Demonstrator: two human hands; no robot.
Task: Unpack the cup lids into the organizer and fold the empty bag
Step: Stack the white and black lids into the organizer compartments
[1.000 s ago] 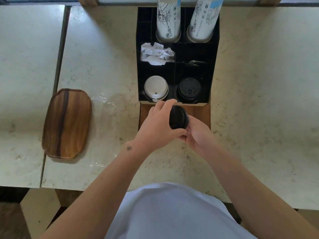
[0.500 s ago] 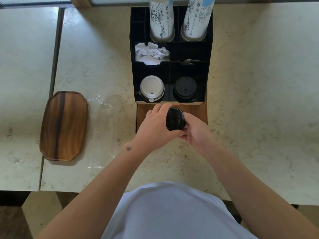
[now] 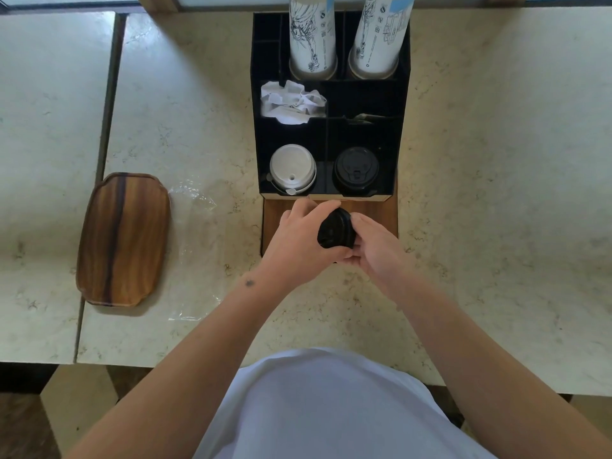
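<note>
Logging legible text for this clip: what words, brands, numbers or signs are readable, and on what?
Nothing reads legibly.
Left cup stack: line drawing and small symbols, too small to read.
Right cup stack: small print and icons beside a blue patch, too blurred to read.
Black lids, held in both hands: raised marks, unreadable.

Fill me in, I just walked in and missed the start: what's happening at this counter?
A person is stocking a black organizer with cup lids. Both hands, left and right, hold a small stack of black lids just in front of it. Its front compartments already hold white lids and more black lids. The clear bag lies unfolded beside a wooden tray.
</note>
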